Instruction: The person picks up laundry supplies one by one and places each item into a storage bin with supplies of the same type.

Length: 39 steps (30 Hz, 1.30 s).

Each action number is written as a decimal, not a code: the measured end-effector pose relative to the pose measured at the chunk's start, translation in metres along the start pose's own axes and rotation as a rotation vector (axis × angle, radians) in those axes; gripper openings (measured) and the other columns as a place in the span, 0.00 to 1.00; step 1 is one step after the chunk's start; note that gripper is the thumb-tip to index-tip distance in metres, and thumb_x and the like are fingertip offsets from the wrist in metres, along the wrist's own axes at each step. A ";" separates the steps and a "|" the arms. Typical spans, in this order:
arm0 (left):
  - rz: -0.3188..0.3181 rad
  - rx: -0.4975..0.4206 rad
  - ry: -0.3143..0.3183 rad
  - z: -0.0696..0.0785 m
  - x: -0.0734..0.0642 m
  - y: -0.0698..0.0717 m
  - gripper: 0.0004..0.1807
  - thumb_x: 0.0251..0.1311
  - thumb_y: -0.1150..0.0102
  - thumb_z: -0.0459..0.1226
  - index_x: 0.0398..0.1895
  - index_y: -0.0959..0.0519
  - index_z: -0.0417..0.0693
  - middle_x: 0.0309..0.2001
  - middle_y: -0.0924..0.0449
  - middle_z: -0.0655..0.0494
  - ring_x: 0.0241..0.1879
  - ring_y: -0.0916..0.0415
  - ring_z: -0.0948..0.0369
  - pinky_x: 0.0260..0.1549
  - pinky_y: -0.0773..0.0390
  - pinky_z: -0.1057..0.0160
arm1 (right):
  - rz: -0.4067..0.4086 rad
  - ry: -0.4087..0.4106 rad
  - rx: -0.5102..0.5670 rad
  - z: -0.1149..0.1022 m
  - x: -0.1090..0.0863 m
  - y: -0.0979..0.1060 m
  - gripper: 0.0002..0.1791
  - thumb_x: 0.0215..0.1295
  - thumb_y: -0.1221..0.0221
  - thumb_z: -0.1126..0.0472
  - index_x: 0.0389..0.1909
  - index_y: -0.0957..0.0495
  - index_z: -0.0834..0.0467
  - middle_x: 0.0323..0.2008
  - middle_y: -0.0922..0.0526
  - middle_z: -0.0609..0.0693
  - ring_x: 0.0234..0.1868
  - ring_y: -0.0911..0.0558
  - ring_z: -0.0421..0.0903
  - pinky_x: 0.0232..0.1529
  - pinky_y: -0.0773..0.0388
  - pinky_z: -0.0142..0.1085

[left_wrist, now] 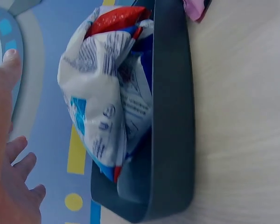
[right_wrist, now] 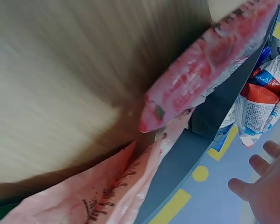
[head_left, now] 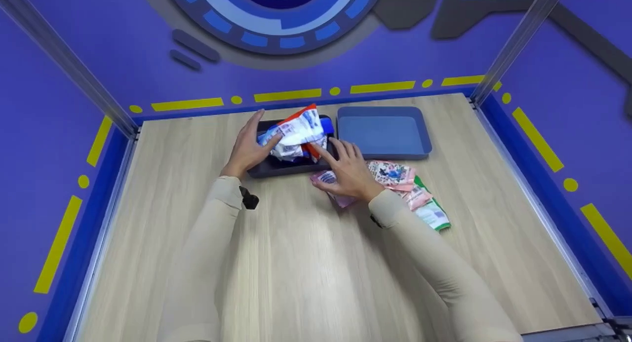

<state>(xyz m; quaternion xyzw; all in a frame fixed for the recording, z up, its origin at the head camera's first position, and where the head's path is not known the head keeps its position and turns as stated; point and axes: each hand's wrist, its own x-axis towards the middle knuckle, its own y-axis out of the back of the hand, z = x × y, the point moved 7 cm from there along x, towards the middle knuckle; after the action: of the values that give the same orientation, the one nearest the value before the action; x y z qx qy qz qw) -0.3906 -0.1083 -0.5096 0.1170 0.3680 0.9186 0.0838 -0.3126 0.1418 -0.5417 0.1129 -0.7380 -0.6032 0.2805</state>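
Note:
Several crumpled white, blue and red snack packets (head_left: 301,130) are heaped in a dark tray (head_left: 286,171), rising above its rim. My left hand (head_left: 248,148) is at the tray's left side, thumb and fingers spread. In the left wrist view a gap shows between that hand (left_wrist: 14,154) and the white packet (left_wrist: 98,88). At the tray's right end is my right hand (head_left: 351,173), fingers extended beside the heap. Pink packets (head_left: 392,174) lie partly beneath the right hand and wrist. In the right wrist view its fingers (right_wrist: 257,164) are stretched out, holding nothing.
A shallow blue-grey tray (head_left: 384,132) stands right of the dark one, near the back wall. A green-edged packet (head_left: 435,217) lies by the pink ones on the wooden tabletop (head_left: 296,258). Blue panels (head_left: 118,46) enclose the back and sides.

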 end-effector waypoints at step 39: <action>-0.223 0.557 -0.339 0.115 0.044 -0.102 0.43 0.72 0.53 0.64 0.80 0.41 0.47 0.78 0.40 0.48 0.78 0.44 0.51 0.78 0.55 0.44 | -0.040 -0.128 -0.010 0.041 -0.058 0.000 0.49 0.64 0.49 0.22 0.81 0.43 0.40 0.74 0.37 0.62 0.72 0.38 0.66 0.70 0.44 0.69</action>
<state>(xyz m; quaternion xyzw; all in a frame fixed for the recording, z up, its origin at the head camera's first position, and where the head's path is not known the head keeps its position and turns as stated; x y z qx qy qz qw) -0.3938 0.0511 -0.4929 0.2456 0.5960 0.7356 0.2083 -0.2878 0.2046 -0.5629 0.0873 -0.7491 -0.6184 0.2209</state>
